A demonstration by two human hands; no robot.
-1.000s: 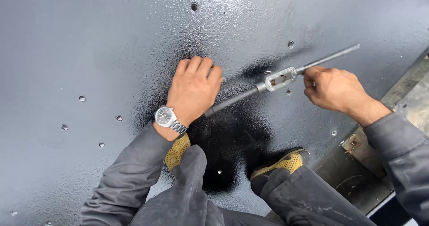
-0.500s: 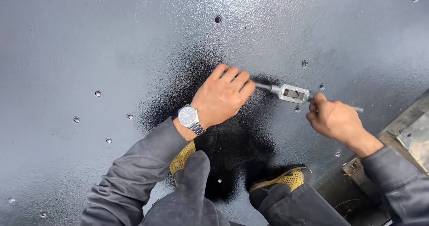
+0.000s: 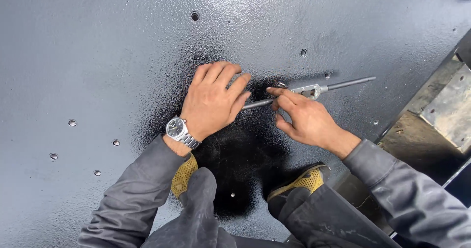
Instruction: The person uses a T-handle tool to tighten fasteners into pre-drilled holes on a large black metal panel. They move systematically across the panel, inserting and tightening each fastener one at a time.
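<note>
The right hand's (image 3: 304,120) fingers (image 3: 280,92) now pinch the tap wrench (image 3: 309,90) beside its centre block, having slid in from the far handle end held half a second ago. The left hand (image 3: 213,101) lies flat, fingers pressed together, over the near handle (its tip hidden). The wrench lies across the dark textured steel plate (image 3: 98,56), swung closer to level than before.

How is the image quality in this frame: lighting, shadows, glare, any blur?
Head view: sharp, no motion blur on the left hand, right hand or tap wrench; soft overhead light, faint sheen on the textured dark panel; the person's shadow darkens the middle, hiding detail there.
</note>
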